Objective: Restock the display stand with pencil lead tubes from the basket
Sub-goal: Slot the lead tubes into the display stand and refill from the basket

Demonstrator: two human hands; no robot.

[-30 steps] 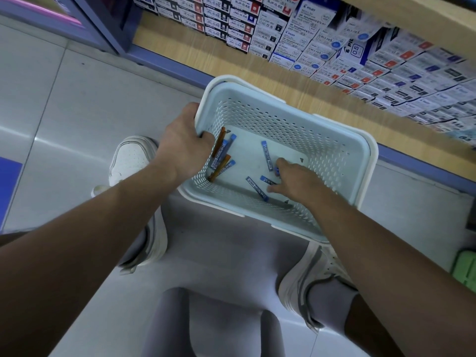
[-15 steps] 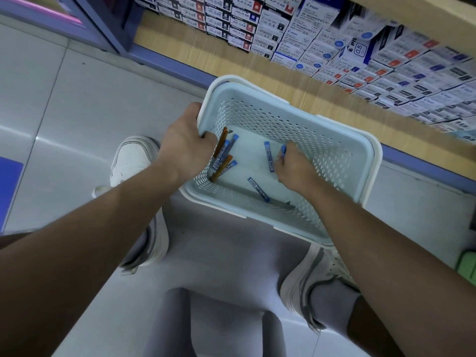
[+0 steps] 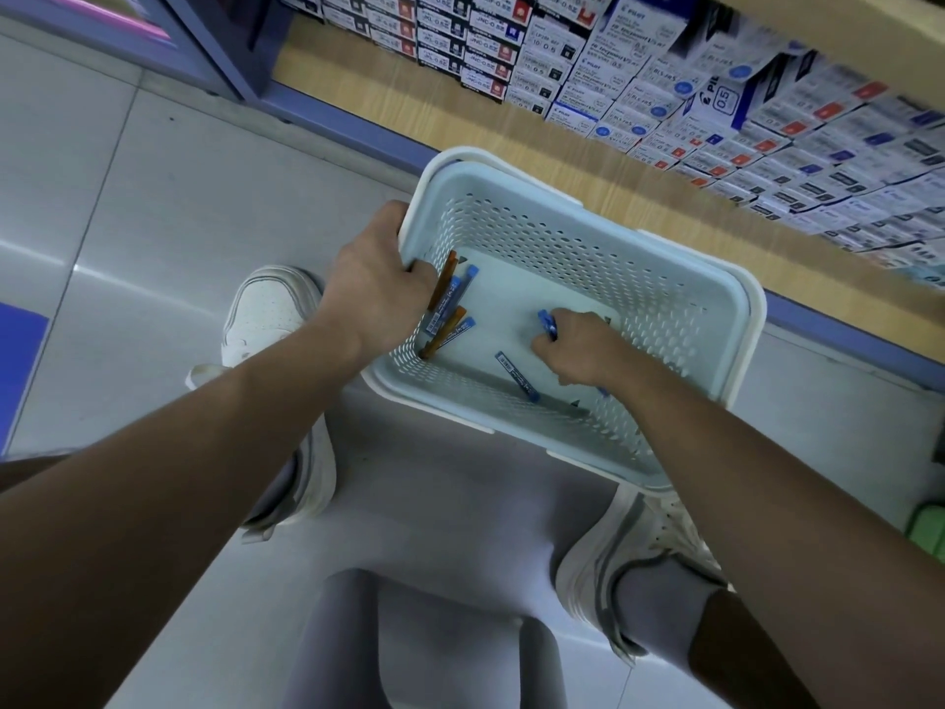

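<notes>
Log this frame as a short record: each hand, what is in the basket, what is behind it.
left hand: grips the left rim of the basket; a bunch of orange and blue lead tubes sits at its fingers against the inner wall
right hand: inside the basket, fingers curled round a blue lead tube
loose on basket floor: one blue tube
behind basket: wooden shelf with stacked refill boxes
stage: gathering tubes from the basket

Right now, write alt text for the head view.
A right hand grips a blue tube inside a pale basket; a loose tube lies beside it. The left hand grips the rim, holding orange and blue tubes.
</notes>
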